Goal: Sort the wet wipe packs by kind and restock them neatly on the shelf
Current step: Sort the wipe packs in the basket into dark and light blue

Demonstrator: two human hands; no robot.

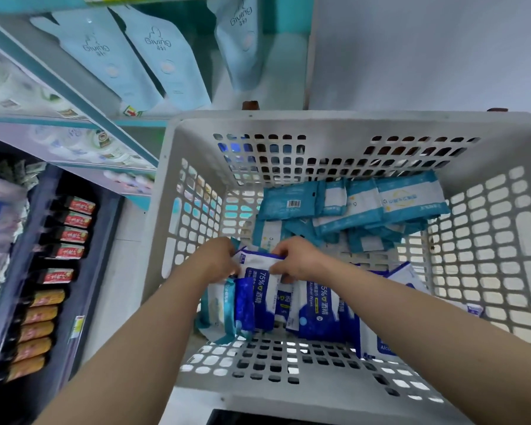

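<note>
Low in the basket (319, 119), near side: both hands worked one bunch of blue packs (262, 297). The left hand (219, 260) had its fingers curled over the bunch's white top edge at the left end. The right hand (299, 260) pinched the same edge from the right. Neither hand was open, and neither held anything else.

Risks, as judged:
- The film looked slick and the grip took only the top edge. A pack in the middle of the bunch could slide out on the lift and drop back.
- A stray pack (218, 305), teal and white, stood pressed against the left of the bunch, just under the left hand. It could be swept up with the blue ones, mixing the kinds on the shelf (74, 96).
- A squeeze from both ends could buckle the packs, so they would not sit neatly in a row.

Appearance:
- The blue packs were deep blue with white tops and "75%" print, standing on edge and packed close. More of them lay to the right, under the right forearm.
- The teal packs (365, 207) had white label bands, and one showed its barcode. They were heaped loosely and overlapping at the far wall, apart from the blue.
- None had been shelved yet.
</note>
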